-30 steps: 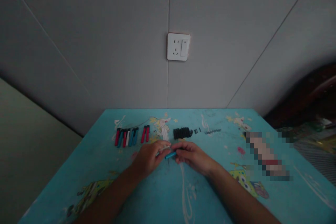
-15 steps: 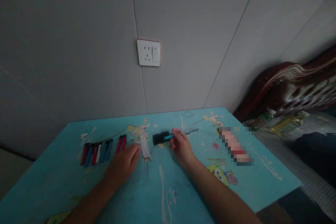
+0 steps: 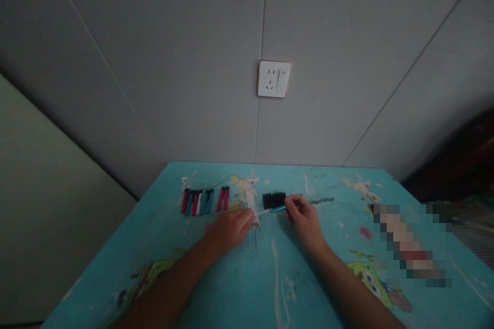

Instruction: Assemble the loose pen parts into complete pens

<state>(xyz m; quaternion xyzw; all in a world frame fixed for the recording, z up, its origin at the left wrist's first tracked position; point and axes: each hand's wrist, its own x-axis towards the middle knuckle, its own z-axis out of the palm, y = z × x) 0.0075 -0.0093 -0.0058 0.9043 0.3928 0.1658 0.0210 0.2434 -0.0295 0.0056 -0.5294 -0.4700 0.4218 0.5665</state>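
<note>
Since the earlier frame, the right hand (image 3: pixel 304 216) has drawn back from the black pieces (image 3: pixel 274 199) and now pinches a blue pen barrel (image 3: pixel 278 209), whose thin white end points left towards the left hand (image 3: pixel 231 226). That hand rests loosely curled on the bench (image 3: pixel 239 288), fingertips at the white refills (image 3: pixel 252 205), apparently touching them. Farther left lies a row of red, blue, black and white barrels (image 3: pixel 197 202).

Left hand (image 3: pixel 230 227) curled low; right hand (image 3: pixel 304 217) pinching

Blue pen (image 3: pixel 277 209) now nearer left hand (image 3: pixel 230 227)
</note>
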